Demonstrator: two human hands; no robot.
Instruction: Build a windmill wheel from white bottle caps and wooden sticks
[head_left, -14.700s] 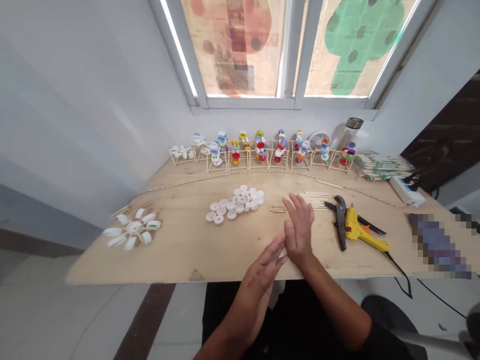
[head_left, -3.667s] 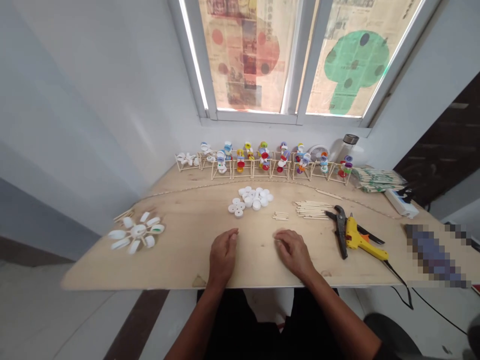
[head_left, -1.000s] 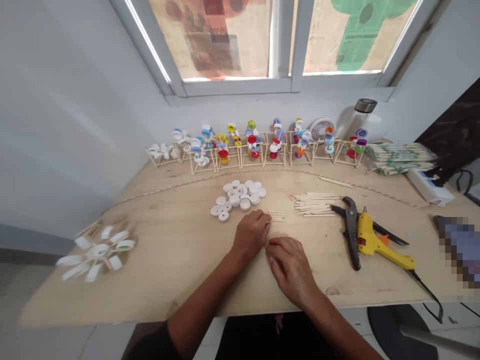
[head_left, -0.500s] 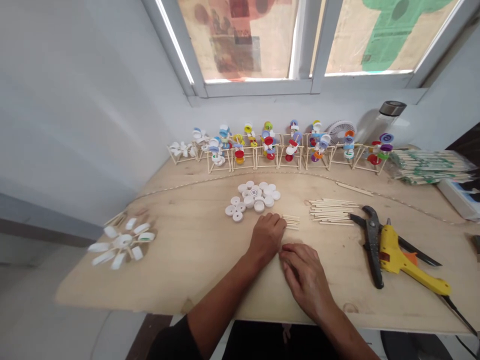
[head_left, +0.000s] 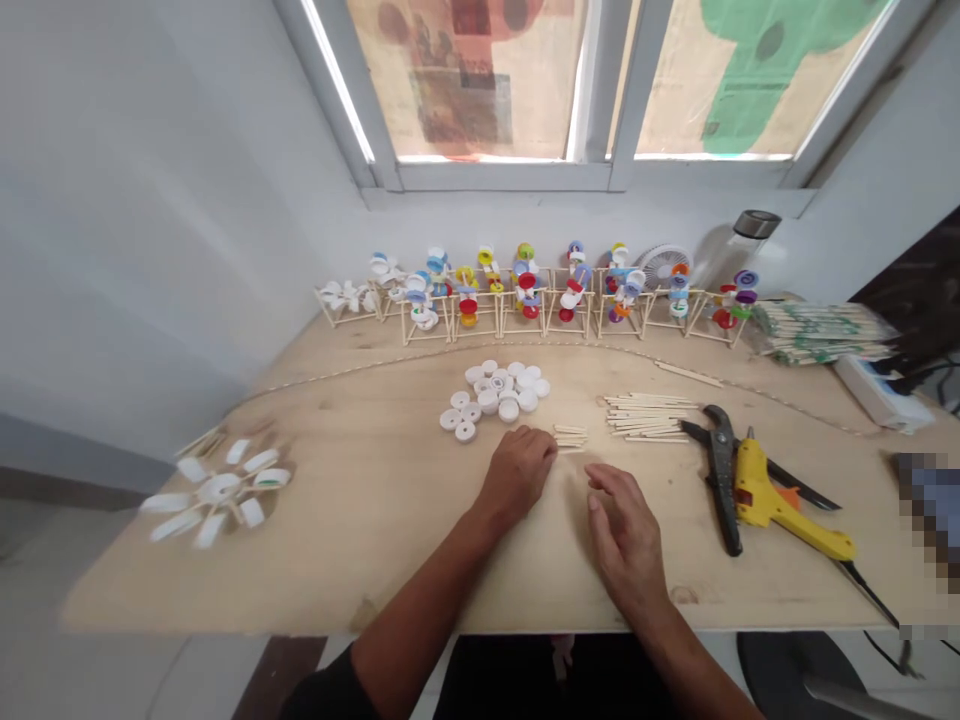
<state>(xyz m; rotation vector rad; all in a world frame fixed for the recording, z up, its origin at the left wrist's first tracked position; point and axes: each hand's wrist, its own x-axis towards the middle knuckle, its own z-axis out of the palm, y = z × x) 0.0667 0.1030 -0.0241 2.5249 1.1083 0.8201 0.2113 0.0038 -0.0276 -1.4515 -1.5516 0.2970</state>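
My left hand (head_left: 520, 472) rests on the plywood table (head_left: 360, 520) with its fingers curled; the fingertips touch a few short wooden sticks (head_left: 570, 437). Whether it grips one is hidden. My right hand (head_left: 627, 520) lies flat, palm down, fingers stretched out, just right of the left hand and holding nothing. A pile of white bottle caps (head_left: 495, 392) sits just beyond the left hand. A bundle of longer sticks (head_left: 649, 417) lies beyond the right hand.
Black cutters (head_left: 721, 475) and a yellow glue gun (head_left: 780, 500) lie to the right. A row of stick-and-cap models (head_left: 525, 295) lines the back edge, with a small fan (head_left: 660, 265), a bottle (head_left: 742, 240) and packs of sticks (head_left: 821, 330). A white cap wheel (head_left: 214, 488) lies far left.
My right hand has slid right, away from the left hand, and flattened on the table. My left hand stays at the short sticks. The camera has shifted slightly.
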